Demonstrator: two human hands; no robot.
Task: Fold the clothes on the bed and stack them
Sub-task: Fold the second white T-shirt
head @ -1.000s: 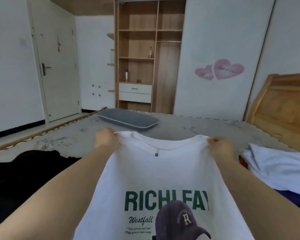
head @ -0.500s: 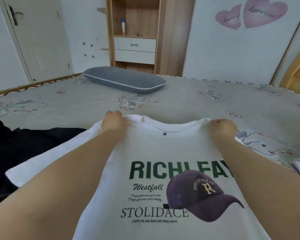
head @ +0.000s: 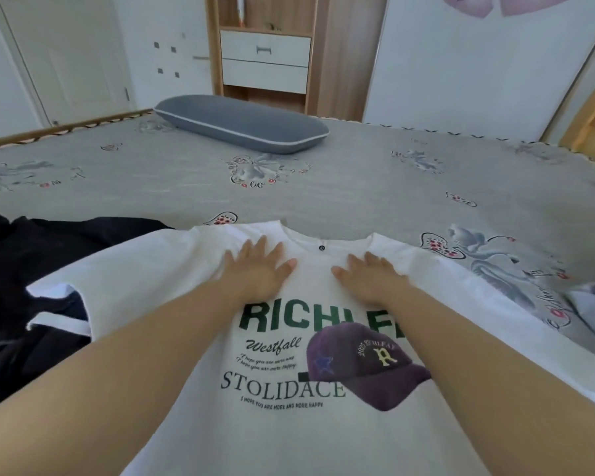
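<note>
White T-shirt is lying flat, print up, on the grey bed. Left hand and right hand are pressing its chest just below the collar, fingers spread straight, gripping nothing. Dark clothes are lying under its left sleeve.

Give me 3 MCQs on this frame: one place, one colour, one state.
1. Where does the grey pillow lie?
A. far side of the bed, before the wardrobe
B. on the white T-shirt
C. on the floor

2. What colour is the cap printed on the white T-shirt?
A. green
B. purple
C. red

3. How are the hands on the shirt?
A. both pinch the collar
B. only one touches it
C. both lie flat, fingers straight

Key: 1 A, it rests on the bed beyond the shirt. 2 B, the cap print is purple. 3 C, left hand and right hand press the chest below the collar.
</note>
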